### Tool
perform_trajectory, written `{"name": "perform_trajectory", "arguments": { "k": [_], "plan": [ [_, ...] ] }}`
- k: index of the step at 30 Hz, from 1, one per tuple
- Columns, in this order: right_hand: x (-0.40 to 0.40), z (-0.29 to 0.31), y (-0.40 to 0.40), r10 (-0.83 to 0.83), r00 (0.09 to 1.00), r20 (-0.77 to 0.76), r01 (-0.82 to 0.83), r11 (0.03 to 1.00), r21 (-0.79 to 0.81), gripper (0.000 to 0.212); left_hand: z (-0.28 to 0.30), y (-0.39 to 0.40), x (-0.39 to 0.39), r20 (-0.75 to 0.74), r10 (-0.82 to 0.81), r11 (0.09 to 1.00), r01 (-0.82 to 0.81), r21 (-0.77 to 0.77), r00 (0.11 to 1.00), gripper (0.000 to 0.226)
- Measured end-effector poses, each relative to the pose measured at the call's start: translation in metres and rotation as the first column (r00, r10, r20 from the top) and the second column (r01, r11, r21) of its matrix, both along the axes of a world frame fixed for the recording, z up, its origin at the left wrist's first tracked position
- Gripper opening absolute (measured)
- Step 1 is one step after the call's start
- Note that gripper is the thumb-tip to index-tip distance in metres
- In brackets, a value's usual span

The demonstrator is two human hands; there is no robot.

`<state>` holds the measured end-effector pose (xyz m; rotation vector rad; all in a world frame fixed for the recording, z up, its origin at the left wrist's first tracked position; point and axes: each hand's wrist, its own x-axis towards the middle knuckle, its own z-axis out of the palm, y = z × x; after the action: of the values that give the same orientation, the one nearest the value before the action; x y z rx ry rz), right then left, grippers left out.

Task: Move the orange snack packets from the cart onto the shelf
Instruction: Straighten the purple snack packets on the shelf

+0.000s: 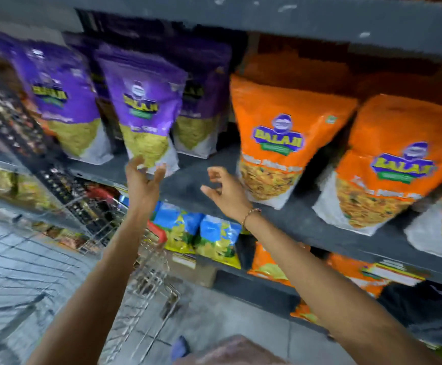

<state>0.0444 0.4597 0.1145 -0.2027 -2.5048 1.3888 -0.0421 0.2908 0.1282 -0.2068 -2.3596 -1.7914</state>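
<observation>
Orange snack packets (275,143) stand upright on the shelf (188,180), just right of our right hand (226,192), fingers released, empty. Left hand (142,177) fingers splayed under a purple packet (146,111). Cart (125,233) lies low, nearer the left hand.

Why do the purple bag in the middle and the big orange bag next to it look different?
The purple bag has a purple top and shows plain yellow-green snack through its window; the orange bag has an orange top and shows a mixed, speckled snack. The left hand touches the purple bag's bottom, while the right hand hovers open just beside the orange bag. Both stand on the same dark shelf and carry the same blue-and-yellow logo.
</observation>
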Motion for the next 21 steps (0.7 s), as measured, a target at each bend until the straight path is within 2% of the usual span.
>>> {"name": "perform_trajectory", "arguments": {
  "k": [1,3,6,9,11,12,17,21],
  "plan": [
    [-0.020,0.001,-0.008,-0.002,0.999,0.045,0.003,1.000,-0.011,0.055,-0.004,-0.011,-0.026,-0.017,-0.009,0.999,0.008,-0.050,1.000,0.053],
    [-0.054,0.005,-0.019,0.001,0.995,0.099,0.003,0.999,-0.039,0.068,-0.011,-0.031,-0.076,0.041,-0.086,0.992,0.090,-0.087,0.995,0.063],
    [-0.095,0.010,-0.033,-0.002,0.990,0.141,0.006,1.000,-0.025,0.077,-0.026,-0.051,-0.136,0.109,-0.203,0.970,0.215,-0.110,0.973,0.055],
    [-0.120,0.013,-0.048,-0.013,0.988,0.155,0.018,0.999,-0.028,0.077,-0.013,-0.055,-0.142,0.175,-0.393,0.904,0.414,-0.106,0.903,0.088],
    [-0.131,0.012,-0.057,-0.057,0.993,0.099,0.063,0.997,-0.055,0.075,-0.008,-0.059,-0.141,0.218,-0.470,0.859,0.500,-0.108,0.855,0.109],
    [-0.133,0.012,-0.060,-0.083,0.995,0.062,0.088,0.994,-0.072,0.074,-0.004,-0.060,-0.137,0.208,-0.487,0.848,0.516,-0.121,0.849,0.112],
    [-0.115,0.002,-0.058,-0.129,0.992,0.012,0.129,0.984,-0.123,0.061,-0.014,-0.058,-0.130,0.228,-0.372,0.887,0.417,-0.198,0.900,0.094],
    [-0.088,-0.009,-0.038,-0.150,0.988,0.032,0.154,0.975,-0.162,0.050,-0.017,-0.040,-0.105,0.209,-0.410,0.885,0.443,-0.145,0.888,0.085]
  ]
}}
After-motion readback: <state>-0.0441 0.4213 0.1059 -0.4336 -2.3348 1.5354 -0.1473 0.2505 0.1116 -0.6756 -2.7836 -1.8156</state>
